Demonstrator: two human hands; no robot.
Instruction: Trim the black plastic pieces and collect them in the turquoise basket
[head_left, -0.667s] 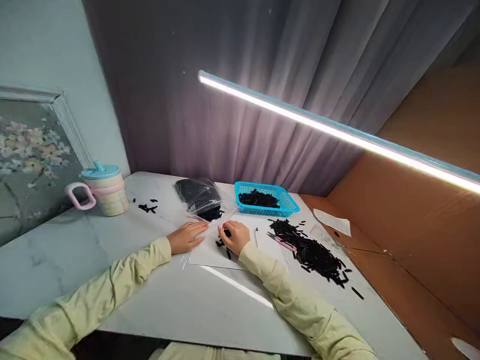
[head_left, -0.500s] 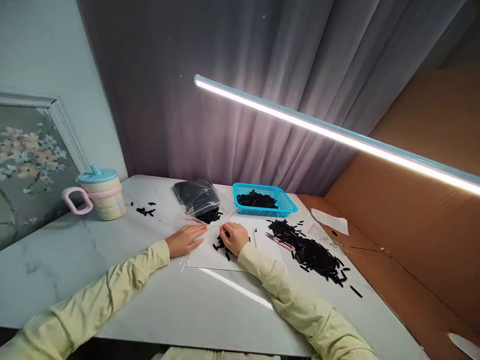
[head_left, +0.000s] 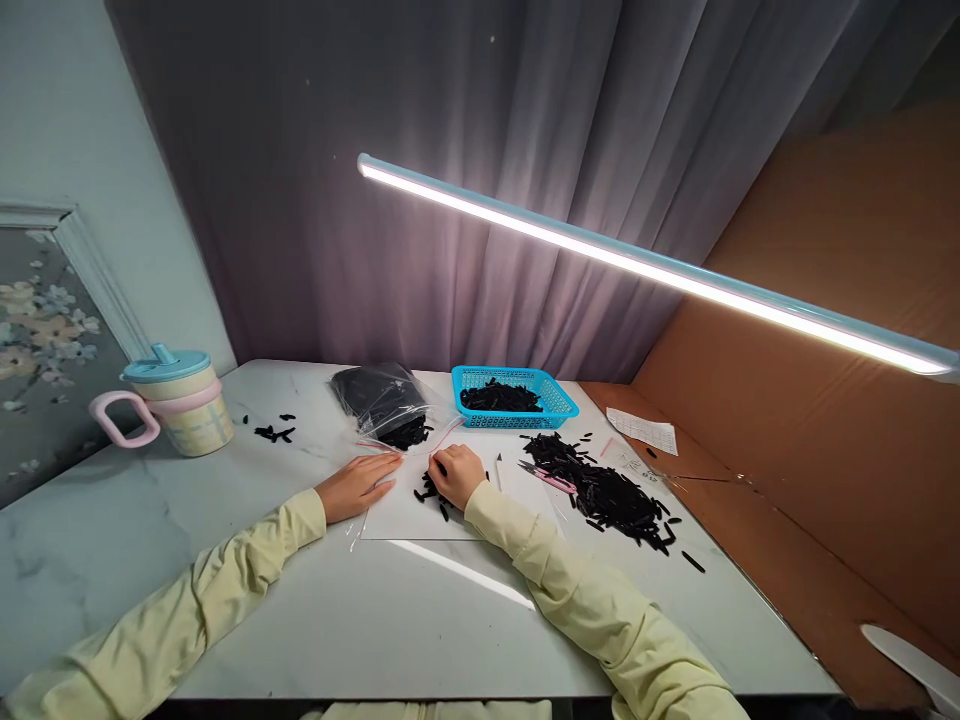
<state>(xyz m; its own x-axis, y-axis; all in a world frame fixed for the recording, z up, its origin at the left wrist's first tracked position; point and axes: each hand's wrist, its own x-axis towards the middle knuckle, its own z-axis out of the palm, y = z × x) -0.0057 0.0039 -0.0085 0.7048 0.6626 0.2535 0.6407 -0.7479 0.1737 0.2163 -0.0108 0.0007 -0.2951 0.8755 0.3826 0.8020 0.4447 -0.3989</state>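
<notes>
The left hand (head_left: 360, 487) lay just left of the centre of the frame, palm down, its grip open and the fingers stretched toward the lower edge of a clear plastic bag (head_left: 381, 392). Whether the fingertips touched the bag could not be told. The bag rested above the hands, filled with black contents, its pink-edged mouth facing down the frame.

The right hand (head_left: 459, 476) was near the centre, over a white sheet (head_left: 405, 527), its fingers curled toward the thumb. Whether that grip was pinching anything could not be made out. Small black pieces (head_left: 445, 513) lay on the sheet beneath and beside it.

A blue basket (head_left: 517, 422), with more black pieces inside, stood above and to the right of the right hand. Right of centre, a large pile of black pieces (head_left: 619, 505) spread over the white worktop (head_left: 300, 620), and pink-handled scissors (head_left: 555, 480) lay against its left edge. A few loose pieces (head_left: 274, 434) sat at left, near a lidded cup (head_left: 196, 418). A lit tube lamp (head_left: 600, 253) slanted across the upper right.
</notes>
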